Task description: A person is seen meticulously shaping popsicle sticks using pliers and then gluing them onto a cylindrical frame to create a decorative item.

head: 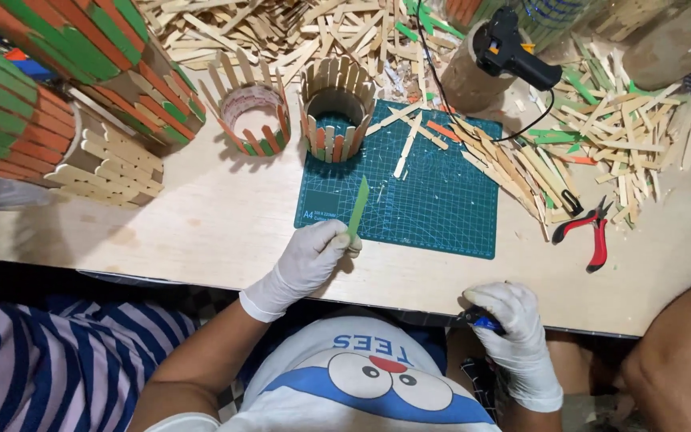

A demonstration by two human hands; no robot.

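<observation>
Pale wooden tabletop fills the view, strewn with heaps of plain craft sticks around a teal cutting mat. Two half-clad stick cylinders stand at the mat's far edge. Gloved, the left hand pinches a green pointed stick upright over the mat's near-left corner. At the table's near edge, the right hand is closed around a small blue-tipped tool, likely for trimming; bringing blade to stick calls for a steady grip.
</observation>
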